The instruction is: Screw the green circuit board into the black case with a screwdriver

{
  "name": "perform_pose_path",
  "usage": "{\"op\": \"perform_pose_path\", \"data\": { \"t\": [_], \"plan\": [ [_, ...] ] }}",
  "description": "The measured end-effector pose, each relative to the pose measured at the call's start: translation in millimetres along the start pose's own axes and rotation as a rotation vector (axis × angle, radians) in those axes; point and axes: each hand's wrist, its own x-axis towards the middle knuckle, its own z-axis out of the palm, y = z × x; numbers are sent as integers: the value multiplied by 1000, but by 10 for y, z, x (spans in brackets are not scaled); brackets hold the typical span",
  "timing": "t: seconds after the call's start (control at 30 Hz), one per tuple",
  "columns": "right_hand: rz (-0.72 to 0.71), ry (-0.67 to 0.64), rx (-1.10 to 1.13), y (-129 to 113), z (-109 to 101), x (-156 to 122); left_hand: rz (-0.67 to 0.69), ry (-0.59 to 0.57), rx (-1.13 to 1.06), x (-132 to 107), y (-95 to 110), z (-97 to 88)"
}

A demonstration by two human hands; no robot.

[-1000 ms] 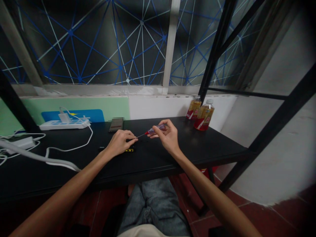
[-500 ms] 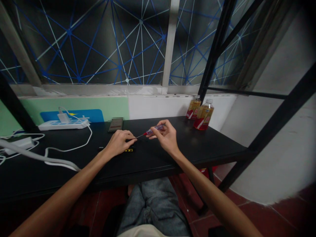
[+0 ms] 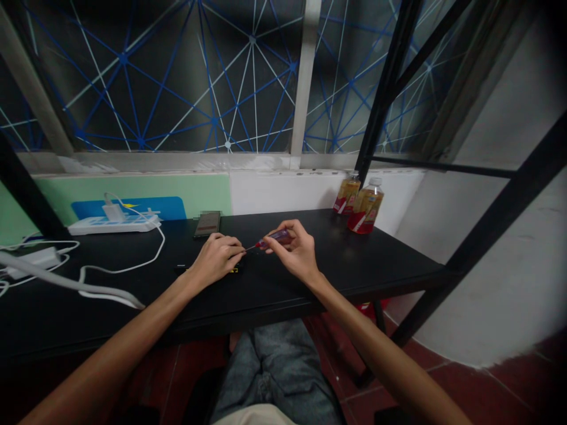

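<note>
My right hand [image 3: 296,249] is closed around the handle of a screwdriver [image 3: 275,236], which has a clear purplish grip and a red collar. Its thin metal shaft points left and slightly down, with the tip at the fingertips of my left hand [image 3: 218,257]. The thumb and fingers of that hand are pinched together; what lies between them is hidden. Beneath the left hand and wrist, a black object with yellow markings [image 3: 234,270] lies on the black desk, mostly covered.
A phone [image 3: 208,224] lies behind my left hand. At the back left is a white power strip [image 3: 113,223] with a plug and white cables [image 3: 110,293]. Two drink bottles [image 3: 365,206] stand at the right rear, near the black metal frame [image 3: 469,248].
The screwdriver handle has dropped a little and shifted left, and its shaft lies flatter. The fingers of my right hand have changed position on the grip. My left hand has barely moved.
</note>
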Motion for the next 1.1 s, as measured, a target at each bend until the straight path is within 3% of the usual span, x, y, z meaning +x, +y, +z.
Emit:
{"op": "perform_pose_path", "data": {
  "t": [0.2, 0.47, 0.6, 0.8, 1.1],
  "plan": [
    [-34, -66, -63, 11, -25, 22, 2, 23, -27, -9, -45, 46],
    [45, 0, 45, 29, -29, 54, -99, 6, -181, 25, -40, 30],
    [69, 65, 109, -16, -75, 73, -186, -101, -189, 20, -45, -36],
    [99, 124, 123, -48, -156, 72, -175, -260, -210, -11, -109, 5],
    [100, 205, 178, -84, -133, 37, -229, -135, -495, 52, -87, -185]
  ]
}}
